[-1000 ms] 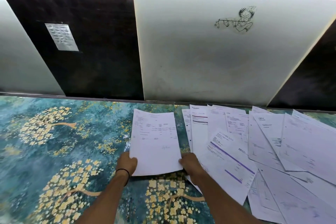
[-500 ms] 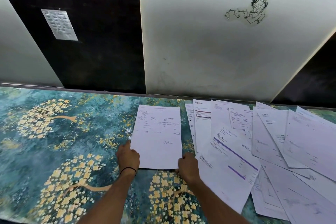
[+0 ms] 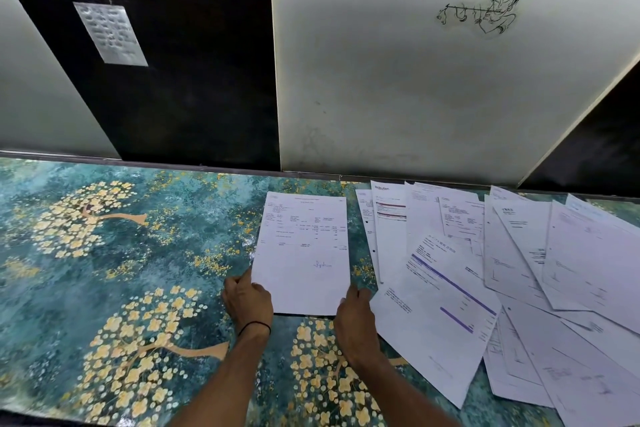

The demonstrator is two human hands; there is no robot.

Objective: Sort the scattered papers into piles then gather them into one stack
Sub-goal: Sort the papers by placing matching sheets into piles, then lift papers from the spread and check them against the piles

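One sheet (image 3: 301,253) lay apart at the middle of the table (image 3: 104,253), its near corners pinched by the left hand (image 3: 247,302) and the right hand (image 3: 355,319). The other papers (image 3: 519,270) sprawled overlapping toward the right edge, unsorted; sorting looked barely begun.

Looked like a home or small-office desk, hard to say which: the tabletop (image 3: 104,253) had a glossy teal cover with gold blossom trees and butted against a wall of black panel (image 3: 190,80) and white panel (image 3: 398,97) at 12 o'clock. A flute-player sketch (image 3: 485,7) in black line sat on the white panel at 1 o'clock. A small silvery sheet (image 3: 110,33) was stuck on the black at 11 o'clock, and printed invoice-type papers (image 3: 519,270), one headed Rakuten, lay fanned at 3 o'clock.
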